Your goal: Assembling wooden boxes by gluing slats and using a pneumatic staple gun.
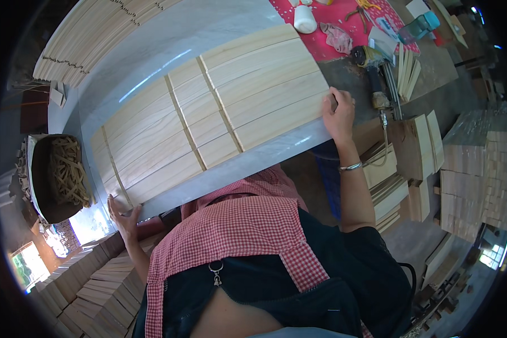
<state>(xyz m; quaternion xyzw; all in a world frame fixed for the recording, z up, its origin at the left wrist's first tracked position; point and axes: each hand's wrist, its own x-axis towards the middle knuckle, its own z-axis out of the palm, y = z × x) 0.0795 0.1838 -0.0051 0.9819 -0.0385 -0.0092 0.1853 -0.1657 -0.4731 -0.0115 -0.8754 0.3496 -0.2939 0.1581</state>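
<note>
Planks of pale wood, laid edge to edge and crossed by three thin battens, made up a wide panel [208, 118] that lay on a grey worktable [152, 45] and covered most of its top. Stacks of cut boards [473, 174] stood well apart to the right, and more boards [96, 287] were piled low on the left. A dark basket of wood strips [59, 174] sat just beside the panel's left end. A nail gun [374, 79] lay near the panel's right end, by a red cloth [332, 34]. The right hand [338, 115] gripped the panel's right edge, fingers curled together over it, a bangle on the wrist. The left hand [123, 217] pressed against the near left corner with fingers spread apart, flat on the wood.
</note>
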